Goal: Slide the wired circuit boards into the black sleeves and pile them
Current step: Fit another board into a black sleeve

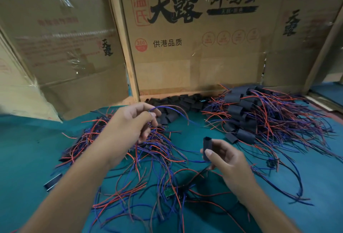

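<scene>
A: Where's it at rn?

B: Right hand [225, 160] pinches one empty black sleeve [207, 148] upright, thumb across the front, fingers curled behind. Left hand [130, 123] is up over the loose heap [148, 151] of wired boards, thumb and forefinger closed on a blue wire [172, 109] that arcs off toward the right. Can't see the board on that wire, prob still buried in the heap or behind the hand.

A: So next is threading it?

B: I'd say so. Tips: lift the wire straight up so the board comes free w/o dragging its neighbours, those leads are badly tangled. Then regrip at the board itself, not the wire; pushing by the wire will just buckle it.

A: And the sleeve?

B: Squeeze its edges a bit so the mouth pops open, it looks half flat. Feed the board in end first, wires trailing out, till it's covered.

A: Then where?

B: Done pile [259, 113] sits far right on the green bench [37, 149], sleeved boards w/ red and blue leads fanning out. Spare sleeves [178, 102] lie along the cardboard box [194, 56] at the back. One bare green board [169, 193] lies near, between the forearms, easy next pick.
</scene>
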Demonstrator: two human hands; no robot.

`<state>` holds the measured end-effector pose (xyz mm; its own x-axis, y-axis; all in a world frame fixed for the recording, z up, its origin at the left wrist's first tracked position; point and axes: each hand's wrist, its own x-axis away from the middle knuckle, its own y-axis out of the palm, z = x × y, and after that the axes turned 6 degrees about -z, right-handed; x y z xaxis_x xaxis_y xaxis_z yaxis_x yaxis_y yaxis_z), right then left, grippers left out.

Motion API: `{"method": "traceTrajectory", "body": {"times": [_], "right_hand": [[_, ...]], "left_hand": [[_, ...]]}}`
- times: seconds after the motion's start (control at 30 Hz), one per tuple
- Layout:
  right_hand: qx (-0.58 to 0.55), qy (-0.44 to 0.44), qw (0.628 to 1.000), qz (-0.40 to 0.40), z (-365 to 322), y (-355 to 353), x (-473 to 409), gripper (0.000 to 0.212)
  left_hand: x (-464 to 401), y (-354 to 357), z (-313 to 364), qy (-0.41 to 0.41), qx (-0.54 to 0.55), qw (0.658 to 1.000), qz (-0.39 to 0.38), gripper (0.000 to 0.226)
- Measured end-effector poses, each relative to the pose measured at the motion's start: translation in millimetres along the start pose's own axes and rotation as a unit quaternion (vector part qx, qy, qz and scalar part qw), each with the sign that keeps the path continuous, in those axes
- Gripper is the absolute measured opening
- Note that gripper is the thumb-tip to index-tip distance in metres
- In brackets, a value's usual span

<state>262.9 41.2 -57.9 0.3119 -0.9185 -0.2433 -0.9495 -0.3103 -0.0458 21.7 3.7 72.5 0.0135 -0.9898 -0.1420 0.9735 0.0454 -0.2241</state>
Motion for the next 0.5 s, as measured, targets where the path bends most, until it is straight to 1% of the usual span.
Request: {"method": "traceTrajectory", "body": {"times": [0.13, 0.23, 0.37, 0.5], "right_hand": [[0.127, -0.031, 0.991, 0.008, -2, -3, 2, 0.019], [0.180, -0.046, 0.983, 0.000, -3, -1, 4, 0.024], [0.164, -0.059, 0.985, -0.013, -4, 5, 5, 0.028], [0.088, -0.045, 0.993, -0.059, -5, 11, 6, 0.029]], "left_hand": [[20, 5, -10, 0.019, -0.008, 1.000, 0.017, 0.027], [32, 5, -21, 0.048, -0.006, 0.998, 0.035, 0.037], [39, 1, -32, 0.056, 0.080, 0.994, 0.056, 0.036], [42, 3, -32, 0.068, 0.158, 0.982, 0.073, 0.030]]}}
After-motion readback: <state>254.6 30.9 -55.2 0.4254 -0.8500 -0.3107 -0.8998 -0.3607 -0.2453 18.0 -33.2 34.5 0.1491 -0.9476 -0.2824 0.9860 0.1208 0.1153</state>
